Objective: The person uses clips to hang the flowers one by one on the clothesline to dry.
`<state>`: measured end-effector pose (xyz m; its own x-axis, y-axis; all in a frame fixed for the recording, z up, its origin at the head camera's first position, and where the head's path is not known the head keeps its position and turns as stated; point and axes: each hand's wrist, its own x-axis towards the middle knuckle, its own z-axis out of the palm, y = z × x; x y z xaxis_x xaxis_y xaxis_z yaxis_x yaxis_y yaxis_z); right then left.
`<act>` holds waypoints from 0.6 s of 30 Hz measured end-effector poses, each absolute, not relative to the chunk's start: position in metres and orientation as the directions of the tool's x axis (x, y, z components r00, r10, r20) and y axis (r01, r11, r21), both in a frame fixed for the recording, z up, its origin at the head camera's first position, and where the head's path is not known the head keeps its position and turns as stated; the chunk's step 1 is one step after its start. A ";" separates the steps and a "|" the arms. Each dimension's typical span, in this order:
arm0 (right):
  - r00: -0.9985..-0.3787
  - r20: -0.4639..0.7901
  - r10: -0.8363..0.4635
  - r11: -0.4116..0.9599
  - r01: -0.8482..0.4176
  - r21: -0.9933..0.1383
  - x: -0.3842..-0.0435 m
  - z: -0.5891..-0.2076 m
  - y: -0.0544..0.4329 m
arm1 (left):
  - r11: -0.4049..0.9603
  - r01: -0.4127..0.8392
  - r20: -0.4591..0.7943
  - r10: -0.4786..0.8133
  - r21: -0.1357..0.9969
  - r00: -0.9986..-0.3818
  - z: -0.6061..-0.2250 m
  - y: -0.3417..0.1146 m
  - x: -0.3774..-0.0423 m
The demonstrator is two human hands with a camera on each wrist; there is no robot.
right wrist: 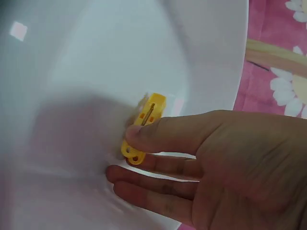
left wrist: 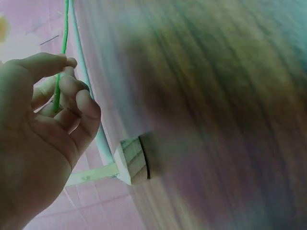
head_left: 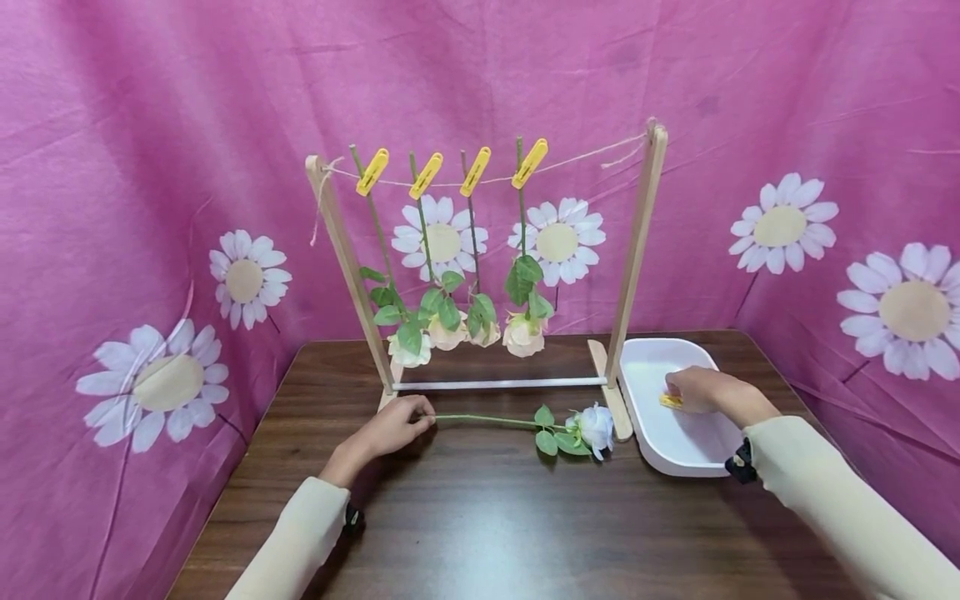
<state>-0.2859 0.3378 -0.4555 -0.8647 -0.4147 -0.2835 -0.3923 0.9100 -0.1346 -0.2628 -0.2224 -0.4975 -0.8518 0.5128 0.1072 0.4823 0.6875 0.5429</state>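
Note:
My left hand [head_left: 395, 425] pinches the end of the green stem [left wrist: 64, 36] between thumb and fingertips, in front of the rack's left foot. That stem belongs to a pale bluish-white rose [head_left: 595, 429], whose bloom and leaves lie to the right by the rack's right foot. Inside a white plastic tub [head_left: 642, 417], my right hand [head_left: 708, 392] holds a yellow clothespin [right wrist: 144, 125] between thumb and index finger. The other fingers of that hand extend below the clothespin in the right wrist view.
A wooden rack [head_left: 637, 250] carries a twine line [head_left: 577, 158]. Several roses [head_left: 522, 335] hang from it upside down, each stem under a yellow clothespin [head_left: 530, 163]. A white rod [head_left: 498, 384] joins the rack's feet. A pink daisy-print cloth [head_left: 480, 75] stands behind the brown table [head_left: 465, 533].

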 end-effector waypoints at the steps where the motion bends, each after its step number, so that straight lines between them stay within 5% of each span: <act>1: -0.866 -0.285 -0.410 0.912 -0.389 -0.132 -0.286 -0.454 0.336 | 0.683 0.480 0.117 0.506 0.550 -0.855 -0.497 -0.222 -0.263; 9: -0.892 -0.165 -0.421 0.903 -0.394 -0.172 -0.292 -0.439 0.328 | 0.606 0.447 0.207 0.425 0.658 -0.881 -0.482 -0.220 -0.261; 18: -0.944 0.045 -0.326 0.917 -0.327 -0.230 -0.295 -0.423 0.329 | 0.352 0.213 0.120 0.266 0.911 -0.956 -0.465 -0.208 -0.256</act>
